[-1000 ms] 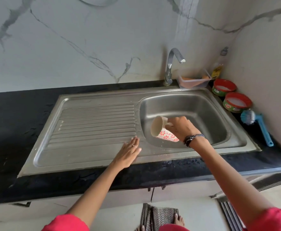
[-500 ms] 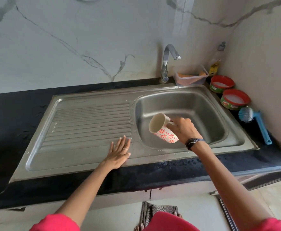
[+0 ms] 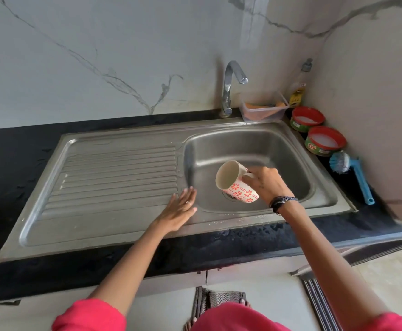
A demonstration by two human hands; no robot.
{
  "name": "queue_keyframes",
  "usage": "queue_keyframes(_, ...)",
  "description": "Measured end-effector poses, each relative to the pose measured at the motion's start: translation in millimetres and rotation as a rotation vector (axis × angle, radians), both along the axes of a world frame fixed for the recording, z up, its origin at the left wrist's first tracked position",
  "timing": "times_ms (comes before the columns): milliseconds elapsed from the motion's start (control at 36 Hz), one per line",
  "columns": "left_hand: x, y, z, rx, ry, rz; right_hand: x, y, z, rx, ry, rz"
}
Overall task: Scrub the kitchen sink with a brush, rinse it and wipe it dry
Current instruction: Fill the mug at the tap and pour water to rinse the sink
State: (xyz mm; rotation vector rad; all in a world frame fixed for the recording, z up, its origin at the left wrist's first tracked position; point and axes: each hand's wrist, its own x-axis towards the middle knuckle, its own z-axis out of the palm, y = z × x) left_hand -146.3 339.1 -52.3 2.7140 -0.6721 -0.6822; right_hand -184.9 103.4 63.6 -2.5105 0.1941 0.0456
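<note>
The right hand (image 3: 265,185) has its fingers curled round the handle of a mug (image 3: 234,182), holding it tipped on its side over the basin of the sink (image 3: 278,149), mouth turned toward the drainboard. The mug is cream inside with red flower prints outside, and it hangs just above the drain (image 3: 229,195), with open basin around it on the far and right sides. The left hand (image 3: 178,212) lies flat, fingers straight and close together, on the steel at the seam between the ribbed drainboard (image 3: 118,177) and the basin's near left rim. The sink is brushed steel, with rounded basin corners and a raised lip, set into a black worktop (image 3: 16,163) that is speckled with wet spots along its front edge. The brush (image 3: 352,173), blue with a round bristled head and a straight handle, lies on the worktop's right edge against the wall, well apart from both hands. Beyond it toward the back right corner stand two round red-rimmed tubs (image 3: 325,140), a clear plastic box (image 3: 264,107) and a bottle (image 3: 299,89). A curved chrome tap (image 3: 231,87) rises at the sink's back edge.
</note>
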Motion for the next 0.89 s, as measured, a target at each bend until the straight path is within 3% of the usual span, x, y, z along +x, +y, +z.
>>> queue_keyframes(222, -23.9, 78.3, -5.1, 0.029, 0.111, -0.103, 3.0, 21.7, -1.2, -0.040, 0.054, 0.145)
queue_keyframes(472, -24.5, 46.0, -5.5, 0.075, 0.082, -0.170, -0.3, 30.9, -5.1, -0.121, 0.124, 0.279)
queue_keyframes(889, -20.1, -37.1, -2.8, 0.053, 0.109, -0.259, 0.7, 16.6, 9.0, -0.550, 0.169, 0.519)
